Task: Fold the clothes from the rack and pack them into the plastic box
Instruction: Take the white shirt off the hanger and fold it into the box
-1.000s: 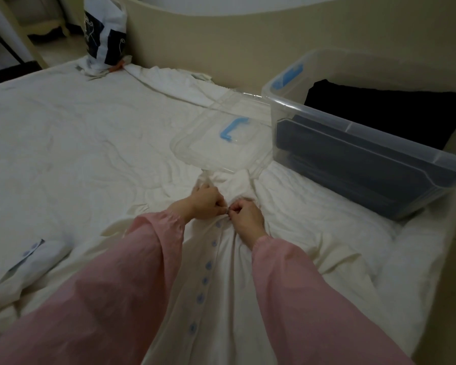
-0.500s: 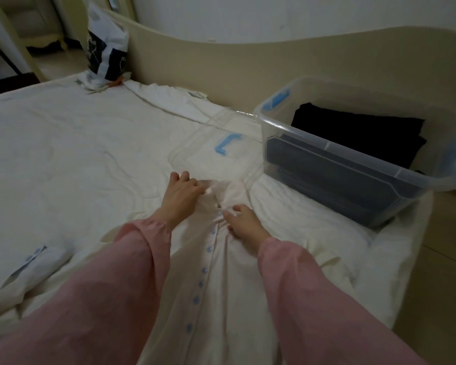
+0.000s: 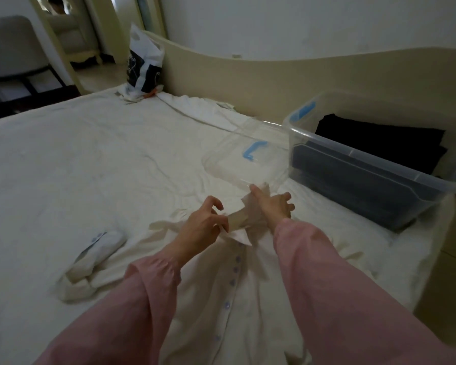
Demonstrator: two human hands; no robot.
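A white button-up shirt (image 3: 237,293) lies face up on the bed, its buttoned front running toward me and one cuffed sleeve (image 3: 95,251) bunched at the left. My left hand (image 3: 203,225) pinches the near collar point. My right hand (image 3: 271,206) holds the far side of the collar, which stands raised between both hands. The clear plastic box (image 3: 358,164) with blue latches stands at the right on the bed, with dark folded clothes (image 3: 379,143) inside.
The box's clear lid (image 3: 242,162) with a blue handle lies flat just beyond my hands. A black-and-white bag (image 3: 142,67) leans against the beige footboard (image 3: 274,75) at the back. The bed's edge drops to the floor at the right.
Both hands have left the button placket and moved up to the collar, lifting it off the bed. The view has tilted upward, showing more of the room.
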